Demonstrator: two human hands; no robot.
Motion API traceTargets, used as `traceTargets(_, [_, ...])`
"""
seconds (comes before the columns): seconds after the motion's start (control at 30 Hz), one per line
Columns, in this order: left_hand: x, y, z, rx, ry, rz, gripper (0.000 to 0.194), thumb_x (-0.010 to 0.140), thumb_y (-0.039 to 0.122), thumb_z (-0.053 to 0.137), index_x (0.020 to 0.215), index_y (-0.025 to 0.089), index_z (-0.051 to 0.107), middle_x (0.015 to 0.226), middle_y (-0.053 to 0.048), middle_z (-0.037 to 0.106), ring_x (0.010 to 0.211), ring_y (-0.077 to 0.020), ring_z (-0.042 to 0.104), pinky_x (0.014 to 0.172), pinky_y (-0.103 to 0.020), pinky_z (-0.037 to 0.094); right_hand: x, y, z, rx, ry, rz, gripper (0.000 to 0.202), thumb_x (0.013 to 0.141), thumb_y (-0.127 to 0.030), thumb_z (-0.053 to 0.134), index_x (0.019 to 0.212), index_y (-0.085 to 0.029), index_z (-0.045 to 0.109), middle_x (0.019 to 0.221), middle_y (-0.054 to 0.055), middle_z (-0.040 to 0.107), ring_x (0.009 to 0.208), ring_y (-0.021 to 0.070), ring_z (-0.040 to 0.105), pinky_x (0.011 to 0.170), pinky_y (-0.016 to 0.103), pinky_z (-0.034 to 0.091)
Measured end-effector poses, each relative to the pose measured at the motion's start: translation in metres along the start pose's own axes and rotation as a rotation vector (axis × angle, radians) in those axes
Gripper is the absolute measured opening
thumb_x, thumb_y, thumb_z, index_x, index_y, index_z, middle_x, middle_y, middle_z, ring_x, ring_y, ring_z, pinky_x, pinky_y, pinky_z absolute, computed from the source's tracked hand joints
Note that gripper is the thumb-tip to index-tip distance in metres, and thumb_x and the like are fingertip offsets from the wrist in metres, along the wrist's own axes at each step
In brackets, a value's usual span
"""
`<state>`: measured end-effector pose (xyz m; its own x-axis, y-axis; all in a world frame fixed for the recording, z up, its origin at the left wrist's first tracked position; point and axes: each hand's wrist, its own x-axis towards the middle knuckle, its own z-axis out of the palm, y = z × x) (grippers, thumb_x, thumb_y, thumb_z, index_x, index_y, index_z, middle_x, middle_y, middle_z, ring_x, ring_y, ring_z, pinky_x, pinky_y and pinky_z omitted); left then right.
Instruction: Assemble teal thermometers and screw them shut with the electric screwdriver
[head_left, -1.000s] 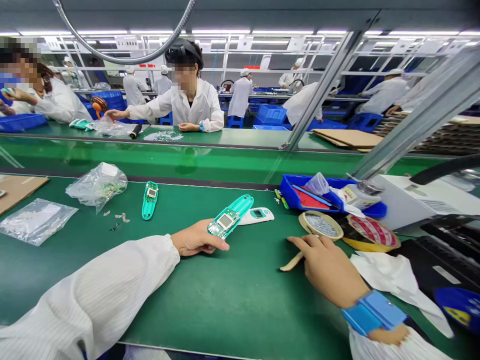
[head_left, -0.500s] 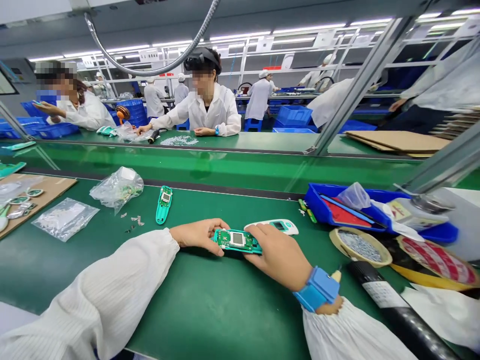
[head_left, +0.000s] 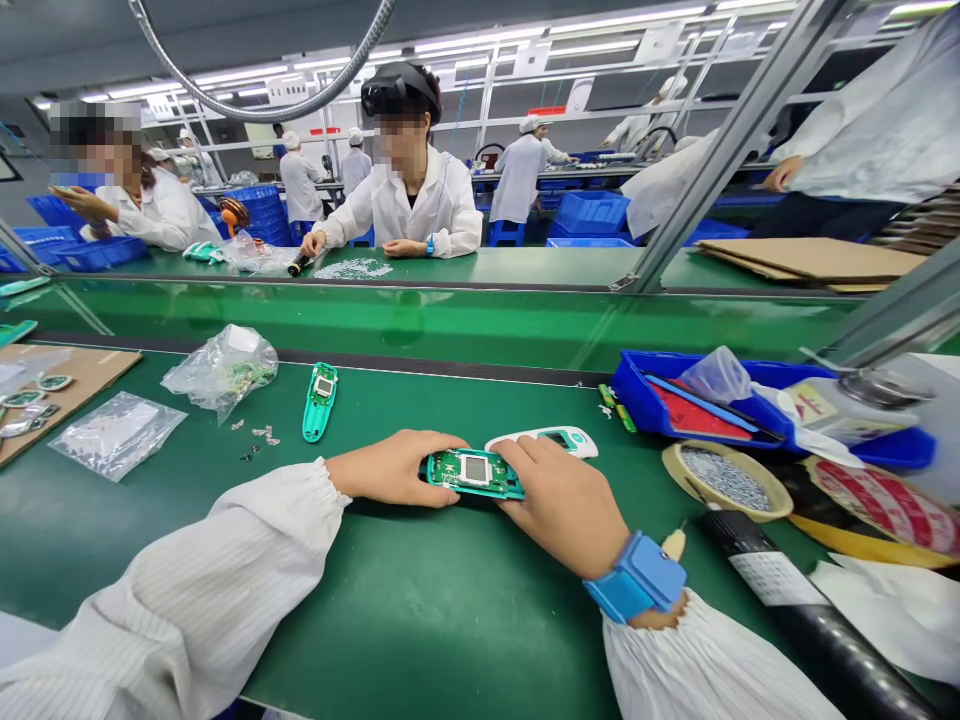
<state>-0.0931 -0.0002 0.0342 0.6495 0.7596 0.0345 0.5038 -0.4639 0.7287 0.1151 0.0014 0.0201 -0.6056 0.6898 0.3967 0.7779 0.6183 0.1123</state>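
Note:
Between my hands, just over the green bench, is a teal device housing [head_left: 474, 471] with a green circuit board and a small white-framed display facing up. My left hand [head_left: 401, 467] grips its left end, thumb along the near edge. The right end is held by my right hand [head_left: 566, 500], which wears a blue wrist strap. Right behind it lies a white and teal device [head_left: 571, 440], partly covered by my right fingers. Another teal housing [head_left: 320, 402] with a board rests farther left, and small metal pieces [head_left: 264, 434] lie near it.
Clear plastic bags [head_left: 225, 368] and a cardboard sheet [head_left: 71, 385] with parts are at the left. To the right stand a blue bin [head_left: 675, 415], a dish of screws [head_left: 724, 480] and a black cylindrical tool [head_left: 795, 590]. Across the divider a co-worker [head_left: 416, 200] sits.
My left fingers and thumb have closed further over the left end of the housing. The view has shifted slightly. Across the bench, the co-worker's hand now holds the black tool.

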Motion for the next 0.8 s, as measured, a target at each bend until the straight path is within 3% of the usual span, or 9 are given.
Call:
traceTargets(0.43, [-0.0012,0.0055,-0.0064,0.026,-0.039,-0.002,0.055,0.072,0.031,0.063,0.122,0.018,0.047,0.103,-0.006,0.060,0.086,-0.0166,0.054,0.075,-0.024,0.040,-0.0005,-0.0016,0.0013,0.015,0.053,-0.015,0.019,0.068,-0.020,0.063,0.087,-0.018,0.059,0.078,0.002,0.061,0.073,0.0183,0.052,0.060,0.028,0.030])
traceTargets(0.8, [-0.0015,0.0043,-0.0057,0.020,-0.047,-0.003,0.054,0.073,0.032,0.060,0.125,0.021,0.045,0.105,-0.006,0.058,0.091,-0.0188,0.053,0.077,-0.026,0.039,-0.0008,-0.0025,-0.0009,0.035,-0.009,0.004,0.019,0.070,-0.019,0.059,0.089,-0.018,0.058,0.081,0.003,0.061,0.075,0.0192,0.053,0.062,0.028,0.033])
